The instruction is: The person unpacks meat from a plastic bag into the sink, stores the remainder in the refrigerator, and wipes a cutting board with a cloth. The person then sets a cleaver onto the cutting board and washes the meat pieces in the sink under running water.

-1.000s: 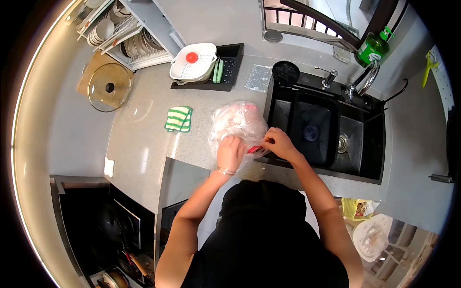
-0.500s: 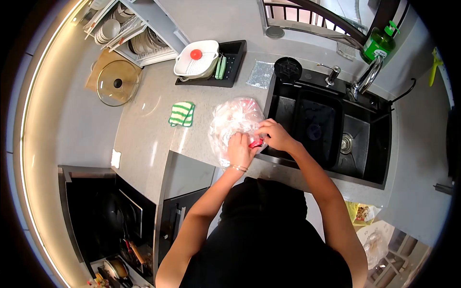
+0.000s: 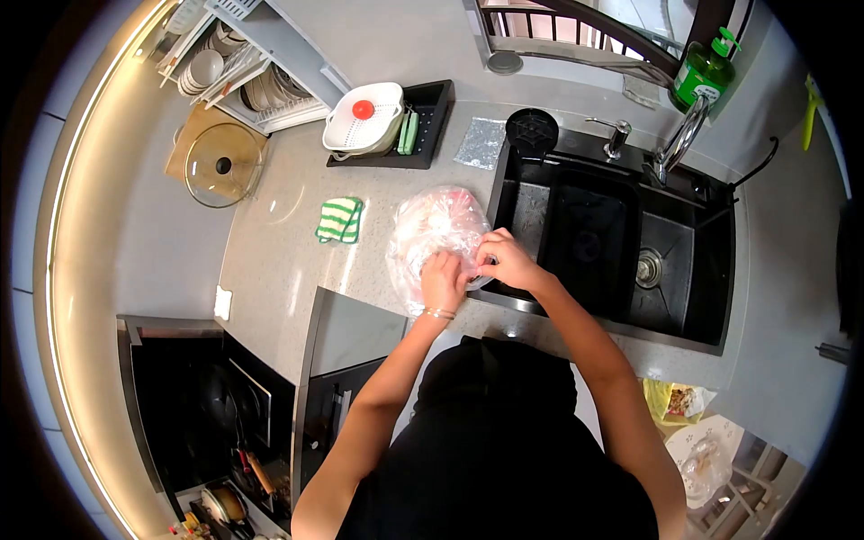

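Note:
A clear plastic bag (image 3: 432,220) with pinkish contents lies on the counter, just left of the sink. My left hand (image 3: 443,282) rests on the bag's near side, its fingers curled into the plastic. At the bag's right edge, my right hand (image 3: 507,259) pinches the plastic between thumb and fingers. What exactly is inside cannot be made out through the shiny film. Left of the bag lies a folded green-and-white striped cloth (image 3: 339,220).
The black sink (image 3: 711,279) with a faucet (image 3: 684,144) is on the right. Behind the bag stand a white colander (image 3: 364,117) on a black tray (image 3: 432,126) and a flat clear packet (image 3: 481,144). A glass lid (image 3: 222,166) leans at the left; the stove (image 3: 180,387) is lower left.
The red piece that showed between my hands at the bag's near edge is out of sight now. Both hands stay on the bag, and the view has shifted slightly.

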The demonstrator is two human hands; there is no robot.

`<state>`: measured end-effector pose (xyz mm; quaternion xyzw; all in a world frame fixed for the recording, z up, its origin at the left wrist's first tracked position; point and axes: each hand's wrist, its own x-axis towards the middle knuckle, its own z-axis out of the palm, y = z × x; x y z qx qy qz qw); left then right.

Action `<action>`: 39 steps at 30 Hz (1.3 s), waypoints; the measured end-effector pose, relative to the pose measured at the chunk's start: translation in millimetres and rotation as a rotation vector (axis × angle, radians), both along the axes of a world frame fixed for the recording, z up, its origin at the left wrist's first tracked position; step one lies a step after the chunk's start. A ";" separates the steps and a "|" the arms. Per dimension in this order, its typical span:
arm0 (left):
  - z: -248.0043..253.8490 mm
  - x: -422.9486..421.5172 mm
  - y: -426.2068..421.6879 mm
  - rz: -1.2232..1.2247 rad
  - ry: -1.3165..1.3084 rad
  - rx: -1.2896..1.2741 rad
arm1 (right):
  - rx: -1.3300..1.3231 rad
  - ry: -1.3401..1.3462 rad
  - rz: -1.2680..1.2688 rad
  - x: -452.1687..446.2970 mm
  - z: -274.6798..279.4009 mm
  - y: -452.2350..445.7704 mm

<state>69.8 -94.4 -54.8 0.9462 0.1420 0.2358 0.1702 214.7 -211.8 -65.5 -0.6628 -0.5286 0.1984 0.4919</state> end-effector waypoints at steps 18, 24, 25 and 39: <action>9.2 -85.3 -0.3 0.007 0.042 -0.049 | -0.106 0.161 0.219 -35.3 65.3 17.6; 18.7 -113.4 41.6 0.245 0.060 -0.060 | 0.037 -0.190 -0.026 -37.8 23.7 40.9; 14.5 -117.8 44.2 0.284 0.028 -0.064 | 0.005 -0.168 -0.013 -42.5 25.7 40.4; 4.3 -116.7 17.7 0.501 -0.230 -1.744 | -0.050 -0.249 0.381 -83.4 27.3 82.0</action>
